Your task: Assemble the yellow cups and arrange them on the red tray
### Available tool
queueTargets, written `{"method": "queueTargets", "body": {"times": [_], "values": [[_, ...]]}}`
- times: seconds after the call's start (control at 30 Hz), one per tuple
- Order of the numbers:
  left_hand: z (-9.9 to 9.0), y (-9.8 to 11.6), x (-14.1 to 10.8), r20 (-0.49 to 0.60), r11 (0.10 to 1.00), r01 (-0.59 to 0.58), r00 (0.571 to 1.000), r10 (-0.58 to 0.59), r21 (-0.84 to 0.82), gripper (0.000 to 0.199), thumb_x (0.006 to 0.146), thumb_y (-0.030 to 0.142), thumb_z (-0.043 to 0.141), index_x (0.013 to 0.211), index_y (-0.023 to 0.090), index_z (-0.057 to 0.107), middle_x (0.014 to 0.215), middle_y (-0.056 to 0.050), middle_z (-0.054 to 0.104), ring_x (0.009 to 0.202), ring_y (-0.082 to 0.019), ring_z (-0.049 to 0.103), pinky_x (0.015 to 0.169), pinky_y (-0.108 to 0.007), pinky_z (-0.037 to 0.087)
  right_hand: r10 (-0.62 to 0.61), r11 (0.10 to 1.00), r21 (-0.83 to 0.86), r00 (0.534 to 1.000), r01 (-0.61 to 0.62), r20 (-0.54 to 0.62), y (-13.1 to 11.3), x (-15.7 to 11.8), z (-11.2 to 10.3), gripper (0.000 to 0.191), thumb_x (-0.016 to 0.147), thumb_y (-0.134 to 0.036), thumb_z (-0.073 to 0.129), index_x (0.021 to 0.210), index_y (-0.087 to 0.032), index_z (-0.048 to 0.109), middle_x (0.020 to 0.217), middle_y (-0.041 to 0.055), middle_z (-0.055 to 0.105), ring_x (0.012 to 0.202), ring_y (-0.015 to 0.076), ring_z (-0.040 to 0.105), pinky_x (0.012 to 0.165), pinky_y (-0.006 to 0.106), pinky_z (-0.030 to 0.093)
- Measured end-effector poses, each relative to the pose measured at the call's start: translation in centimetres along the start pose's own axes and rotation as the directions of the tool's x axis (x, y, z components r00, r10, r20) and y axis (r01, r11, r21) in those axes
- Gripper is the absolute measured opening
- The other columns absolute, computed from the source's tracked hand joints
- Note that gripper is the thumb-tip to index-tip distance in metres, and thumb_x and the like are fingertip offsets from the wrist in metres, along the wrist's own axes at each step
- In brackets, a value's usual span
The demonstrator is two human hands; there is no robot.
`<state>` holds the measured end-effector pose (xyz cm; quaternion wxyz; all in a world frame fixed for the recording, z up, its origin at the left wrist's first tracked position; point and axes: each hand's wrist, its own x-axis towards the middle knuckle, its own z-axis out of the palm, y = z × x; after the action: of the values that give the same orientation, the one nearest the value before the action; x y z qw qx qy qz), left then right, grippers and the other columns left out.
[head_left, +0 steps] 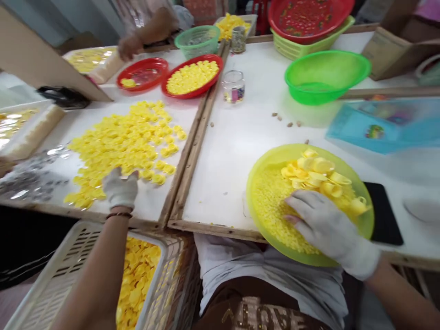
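Note:
My left hand (121, 189), in a white glove with bare fingertips, is at the near edge of a wide spread of small yellow round pieces (117, 137) on the left table. Its fingers are apart, with nothing visible held. On the right, my gloved right hand (318, 224) reaches into a yellow-green bowl (254, 197). Fine yellow grains (275, 206) fill the bowl's left side, and larger yellow cup-like pieces (318, 172) are heaped at its back right. The right fingers are bent together over the grains; whatever they hold is hidden.
Wooden strips (192, 151) divide the white tabletops. Behind stand a red plate of yellow pieces (192, 78), a glass jar (234, 87) and a green basin (326, 75). A black phone (383, 213) lies beside the bowl. Below left is a crate (79, 247). Another person's hand (129, 46) is at upper left.

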<state>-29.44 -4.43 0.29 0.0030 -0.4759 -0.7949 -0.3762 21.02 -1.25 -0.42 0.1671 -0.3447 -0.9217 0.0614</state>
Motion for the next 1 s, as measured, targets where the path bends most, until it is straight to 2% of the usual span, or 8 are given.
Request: {"method": "queueTargets", "body": {"times": [0.07, 0.13, 0.33, 0.43, 0.53, 0.6, 0.7, 1.0], "values": [[1.6, 0.3, 0.4, -0.154, 0.997, 0.016, 0.988, -0.003, 0.077, 0.026, 0.083, 0.040, 0.075, 0.085, 0.017, 0.063, 0.075, 0.000, 0.066, 0.116, -0.035, 0.060, 0.101, -0.052, 0.043, 0.016, 1.000, -0.022, 0.995, -0.014, 0.094, -1.0, 0.3, 0.2, 0.028, 0.099, -0.036, 0.058, 0.113, -0.013, 0.066, 0.112, 0.0153, 0.068, 0.100, 0.0311, 0.064, 0.084, 0.044, 0.050], [3.5, 3.0, 0.0, -0.116, 0.992, -0.107, 0.987, 0.115, 0.073, 0.024, 0.088, 0.042, 0.070, 0.097, 0.020, 0.069, 0.090, -0.001, 0.071, 0.129, -0.036, 0.054, 0.107, -0.054, 0.040, 0.040, 0.999, -0.018, 0.982, -0.037, 0.186, -1.6, 0.7, 0.6, 0.028, 0.100, -0.041, 0.057, 0.105, -0.014, 0.066, 0.102, 0.0133, 0.068, 0.092, 0.0293, 0.063, 0.078, 0.043, 0.048], [10.9, 19.5, -4.8, 0.175, 0.795, -0.507, 0.795, 0.580, -0.333, 0.015, 0.093, 0.027, 0.064, 0.102, 0.018, 0.072, 0.102, -0.004, 0.073, 0.091, -0.020, 0.067, 0.082, -0.036, 0.053, 0.160, 0.939, 0.262, 0.957, -0.223, 0.242, -1.1, 1.2, 0.9, 0.033, 0.105, -0.039, 0.048, 0.080, -0.019, 0.056, 0.077, 0.0042, 0.063, 0.066, 0.0173, 0.053, 0.060, 0.033, 0.035], [15.2, 25.9, -6.6, 0.294, 0.695, -0.485, 0.664, 0.688, -0.532, 0.015, 0.097, 0.022, 0.059, 0.103, 0.017, 0.072, 0.104, -0.010, 0.072, 0.092, -0.021, 0.066, 0.080, -0.037, 0.054, 0.361, 0.606, 0.682, 0.906, -0.409, 0.223, -0.3, 1.4, 0.1, 0.035, 0.101, -0.044, 0.055, 0.075, -0.021, 0.050, 0.067, -0.0023, 0.052, 0.058, 0.0119, 0.044, 0.056, 0.028, 0.033], [18.3, 29.5, -7.3, 0.381, 0.653, -0.436, 0.560, 0.736, -0.619, 0.019, 0.100, 0.025, 0.057, 0.111, 0.015, 0.070, 0.118, -0.015, 0.068, 0.103, -0.023, 0.064, 0.087, -0.040, 0.056, 0.514, -0.035, 0.932, 0.794, -0.360, 0.326, 0.4, 1.7, -0.8, 0.037, 0.097, -0.053, 0.058, 0.079, -0.022, 0.050, 0.063, -0.0059, 0.044, 0.049, 0.0087, 0.038, 0.047, 0.024, 0.029], [19.3, 30.5, -7.3, 0.411, 0.657, -0.429, 0.535, 0.738, -0.620, 0.027, 0.100, 0.032, 0.060, 0.120, 0.016, 0.066, 0.125, -0.013, 0.065, 0.108, -0.023, 0.064, 0.092, -0.042, 0.057, 0.527, -0.359, 0.897, 0.738, -0.257, 0.422, 0.9, 1.7, -1.2, 0.038, 0.092, -0.056, 0.063, 0.081, -0.022, 0.051, 0.061, -0.0068, 0.043, 0.046, 0.0079, 0.040, 0.045, 0.023, 0.029], [19.5, 30.4, -6.8, 0.456, 0.690, -0.407, 0.536, 0.711, -0.598, 0.039, 0.099, 0.039, 0.063, 0.130, 0.016, 0.061, 0.130, -0.012, 0.063, 0.112, -0.024, 0.065, 0.095, -0.046, 0.058, 0.493, -0.541, 0.813, 0.703, -0.213, 0.512, 1.5, 1.7, -1.3, 0.043, 0.079, -0.058, 0.077, 0.080, -0.021, 0.056, 0.063, -0.0051, 0.050, 0.048, 0.0084, 0.048, 0.045, 0.021, 0.033], [15.1, 25.7, -9.0, 0.574, 0.791, -0.135, 0.617, 0.538, -0.597, 0.029, 0.100, 0.039, 0.061, 0.116, 0.015, 0.068, 0.110, -0.010, 0.070, 0.093, -0.019, 0.069, 0.082, -0.036, 0.061, 0.589, -0.366, 0.928, 0.754, -0.073, 0.292, 1.0, 3.1, -2.4, 0.052, 0.089, -0.065, 0.067, 0.070, -0.020, 0.051, 0.062, -0.0061, 0.042, 0.039, 0.0031, 0.026, 0.036, 0.021, 0.017]]}}
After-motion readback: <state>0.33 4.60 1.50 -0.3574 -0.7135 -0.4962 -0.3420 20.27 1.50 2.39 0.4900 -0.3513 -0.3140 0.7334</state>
